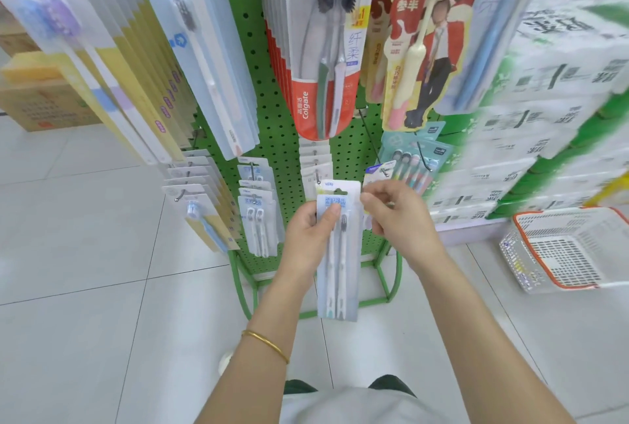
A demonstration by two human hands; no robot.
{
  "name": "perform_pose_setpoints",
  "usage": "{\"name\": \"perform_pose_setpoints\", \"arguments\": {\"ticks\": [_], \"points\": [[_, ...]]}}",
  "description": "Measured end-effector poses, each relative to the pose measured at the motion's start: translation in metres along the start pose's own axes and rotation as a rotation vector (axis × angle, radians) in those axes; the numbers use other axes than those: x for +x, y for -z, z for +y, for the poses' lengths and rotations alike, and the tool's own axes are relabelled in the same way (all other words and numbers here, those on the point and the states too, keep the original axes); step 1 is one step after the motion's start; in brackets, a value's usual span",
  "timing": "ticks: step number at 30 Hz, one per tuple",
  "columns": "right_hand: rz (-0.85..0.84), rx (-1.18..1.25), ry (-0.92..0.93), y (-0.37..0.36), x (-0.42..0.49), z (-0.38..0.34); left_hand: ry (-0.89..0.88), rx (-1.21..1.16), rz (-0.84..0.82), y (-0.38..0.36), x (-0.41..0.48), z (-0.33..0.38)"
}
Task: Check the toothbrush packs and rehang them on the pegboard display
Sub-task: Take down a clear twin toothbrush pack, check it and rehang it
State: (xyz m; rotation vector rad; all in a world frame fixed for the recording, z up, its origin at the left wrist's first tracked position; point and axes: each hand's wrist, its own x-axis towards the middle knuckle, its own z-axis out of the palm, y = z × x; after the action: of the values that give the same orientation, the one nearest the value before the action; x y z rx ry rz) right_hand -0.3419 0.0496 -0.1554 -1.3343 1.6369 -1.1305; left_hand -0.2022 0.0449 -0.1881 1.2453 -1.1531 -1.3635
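A long pale-blue pack with two toothbrushes (338, 263) hangs upright in front of the green pegboard display (282, 138). My left hand (311, 236) grips it near the top, thumb across the printed header. My right hand (394, 216) is curled at the pack's upper right edge and seems to pinch the header, though the contact is blurred. Just above the pack a metal hook (318, 178) carries similar white packs.
Rows of toothbrush packs hang all over the board: a red Colgate pack (323, 59), a canban pack (418, 39), twin packs (258, 219) at lower left. A white and orange basket (558, 250) sits on the tiled floor at right. Cardboard boxes (41, 100) stand at left.
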Motion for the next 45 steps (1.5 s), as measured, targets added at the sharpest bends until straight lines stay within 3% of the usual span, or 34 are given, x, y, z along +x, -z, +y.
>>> {"name": "perform_pose_setpoints", "arguments": {"ticks": [4,8,13,23,26,32,40,42,45], "points": [[-0.116,-0.082,-0.037,-0.008,-0.016,0.025,-0.010,-0.021,0.077,-0.007,0.005,0.006],[-0.096,-0.027,-0.015,-0.012,-0.019,0.030,-0.058,0.000,0.053,-0.013,0.004,0.012],[0.022,0.168,-0.089,-0.007,-0.014,0.031,-0.111,0.249,-0.104,-0.013,-0.001,0.000],[0.358,0.491,-0.202,0.018,-0.005,0.041,0.082,0.503,-0.438,-0.005,-0.012,-0.006],[0.455,0.517,-0.222,0.019,-0.005,0.046,0.104,0.686,-0.488,-0.004,-0.012,-0.003],[0.550,0.580,-0.230,0.018,-0.005,0.051,-0.051,0.944,-0.457,-0.011,-0.015,-0.007],[0.546,0.683,-0.257,0.019,-0.008,0.050,-0.290,1.300,-0.348,-0.018,-0.012,-0.014],[0.521,0.715,-0.250,0.020,-0.009,0.049,-0.285,1.272,-0.371,-0.019,-0.013,-0.013],[0.468,0.854,-0.243,0.023,-0.009,0.047,-0.195,1.000,-0.450,-0.017,-0.013,-0.010]]}}
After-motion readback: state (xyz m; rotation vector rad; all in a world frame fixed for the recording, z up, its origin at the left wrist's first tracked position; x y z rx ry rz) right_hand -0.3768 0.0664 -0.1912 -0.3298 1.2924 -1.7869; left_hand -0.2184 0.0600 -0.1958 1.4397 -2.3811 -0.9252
